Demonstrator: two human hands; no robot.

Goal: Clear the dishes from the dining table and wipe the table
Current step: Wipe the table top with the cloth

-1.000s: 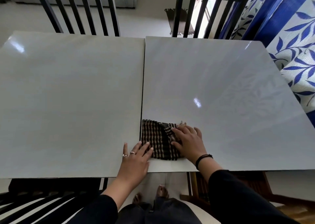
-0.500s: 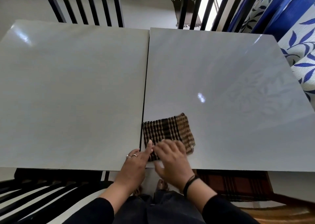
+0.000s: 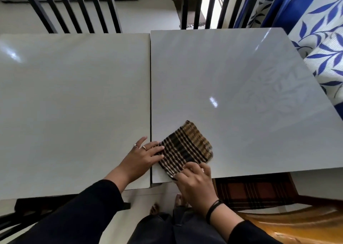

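A folded brown-and-black checked cloth [image 3: 185, 149] lies flat on the glossy grey dining table [image 3: 241, 80], near the front edge of the right panel, beside the seam between the two panels. My left hand [image 3: 143, 158] rests flat across the seam with its fingertips on the cloth's left edge. My right hand [image 3: 194, 180] sits at the table's front edge, its fingers curled over the cloth's near corner. No dishes are in view on the table.
Black slatted chairs stand at the far side [image 3: 74, 8] and at the near left [image 3: 22, 216]. A wooden chair with a checked cushion [image 3: 256, 190] is tucked under the near right. A blue leaf-print curtain [image 3: 319, 39] hangs on the right.
The cloth has been folded over and now lies turned at an angle. My right hand moved from on top of it back to its near corner, and my left hand's fingers came onto its left edge.
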